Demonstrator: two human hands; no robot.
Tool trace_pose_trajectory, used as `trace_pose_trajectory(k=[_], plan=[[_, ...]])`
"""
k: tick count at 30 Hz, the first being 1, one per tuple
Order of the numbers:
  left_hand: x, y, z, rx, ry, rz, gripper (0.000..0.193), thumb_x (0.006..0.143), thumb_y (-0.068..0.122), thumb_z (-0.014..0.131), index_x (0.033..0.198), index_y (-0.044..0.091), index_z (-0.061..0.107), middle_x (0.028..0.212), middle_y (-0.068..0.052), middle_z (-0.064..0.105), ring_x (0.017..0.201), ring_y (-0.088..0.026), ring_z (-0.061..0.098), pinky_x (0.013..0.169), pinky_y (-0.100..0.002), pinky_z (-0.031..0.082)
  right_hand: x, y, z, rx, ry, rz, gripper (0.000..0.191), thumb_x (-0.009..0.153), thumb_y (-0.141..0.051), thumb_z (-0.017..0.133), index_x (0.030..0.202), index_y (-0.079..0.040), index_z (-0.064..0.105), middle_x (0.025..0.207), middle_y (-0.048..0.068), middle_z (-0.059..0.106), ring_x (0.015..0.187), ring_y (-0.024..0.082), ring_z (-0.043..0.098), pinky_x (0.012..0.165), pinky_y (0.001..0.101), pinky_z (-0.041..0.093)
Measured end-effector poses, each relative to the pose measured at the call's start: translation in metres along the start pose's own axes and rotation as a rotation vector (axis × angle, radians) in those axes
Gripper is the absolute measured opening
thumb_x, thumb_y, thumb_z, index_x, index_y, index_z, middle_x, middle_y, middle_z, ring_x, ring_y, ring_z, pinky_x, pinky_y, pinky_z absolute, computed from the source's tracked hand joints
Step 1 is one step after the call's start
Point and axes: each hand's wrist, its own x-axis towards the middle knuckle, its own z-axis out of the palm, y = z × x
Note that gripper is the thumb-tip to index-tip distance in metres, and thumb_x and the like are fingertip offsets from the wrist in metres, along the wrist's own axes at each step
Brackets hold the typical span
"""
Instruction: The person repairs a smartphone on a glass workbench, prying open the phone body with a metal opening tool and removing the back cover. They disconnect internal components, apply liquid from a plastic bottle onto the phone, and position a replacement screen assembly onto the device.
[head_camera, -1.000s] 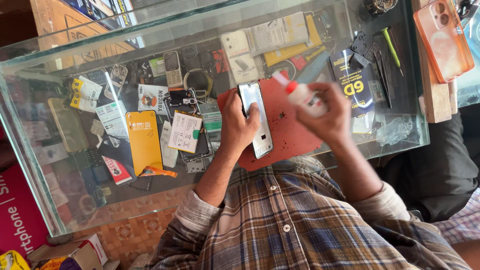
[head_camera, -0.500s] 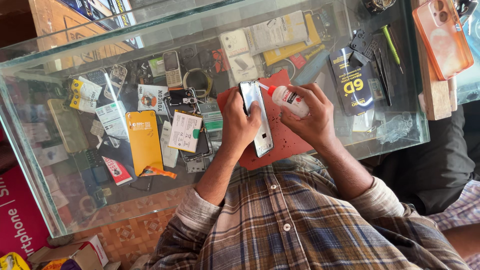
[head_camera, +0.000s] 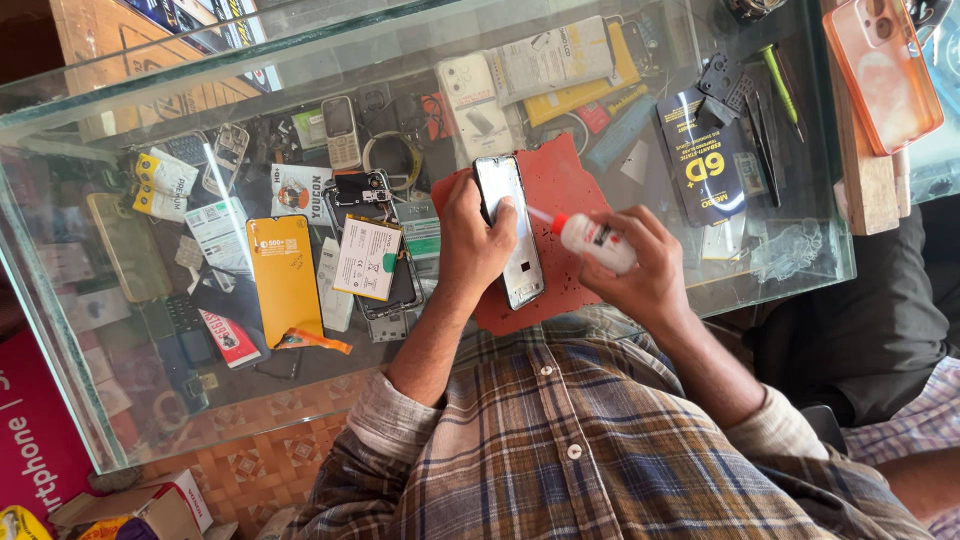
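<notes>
The left hand (head_camera: 478, 240) is closed around a phone (head_camera: 509, 232) with a dark screen, pinning it on a red mat (head_camera: 565, 190) atop the glass counter (head_camera: 200, 110). Just right of it, the right hand (head_camera: 650, 265) grips a small white bottle (head_camera: 597, 243), its red nozzle aimed at the phone's edge, possibly touching it. An orange phone case (head_camera: 885, 75) lies well beyond the right hand.
</notes>
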Motion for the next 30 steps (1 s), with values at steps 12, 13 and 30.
trace_pose_trajectory(k=[12,13,30], plan=[[0.003,0.003,-0.015,-0.114,0.197,0.275,0.032,0.106,0.011,0.059,0.135,-0.002,0.058,0.129,-0.014,0.061,0.118,-0.025,0.064,0.104,-0.039,0.052,-0.056,-0.007,-0.018,0.126,-0.076,0.006,0.045,0.073,-0.008,0.08,0.115,-0.001,0.067,0.107,0.012,0.068,0.089,0.019,0.073,0.072,0.032,0.06],[0.002,0.003,-0.013,-0.116,0.205,0.29,0.034,0.106,0.011,0.059,0.137,-0.003,0.056,0.133,-0.015,0.06,0.121,-0.026,0.064,0.106,-0.039,0.051,-0.058,-0.009,-0.015,0.14,-0.083,0.0,0.045,0.074,-0.008,0.08,0.116,-0.001,0.066,0.109,0.011,0.068,0.09,0.02,0.073,0.073,0.0318,0.06],[-0.003,-0.002,-0.01,-0.072,0.213,0.276,0.035,0.107,0.014,0.058,0.137,-0.003,0.056,0.137,-0.015,0.058,0.124,-0.026,0.063,0.107,-0.04,0.052,-0.054,-0.006,-0.008,0.081,-0.085,0.021,0.047,0.074,-0.008,0.082,0.118,0.0,0.066,0.106,0.012,0.068,0.087,0.023,0.073,0.072,0.0332,0.06]])
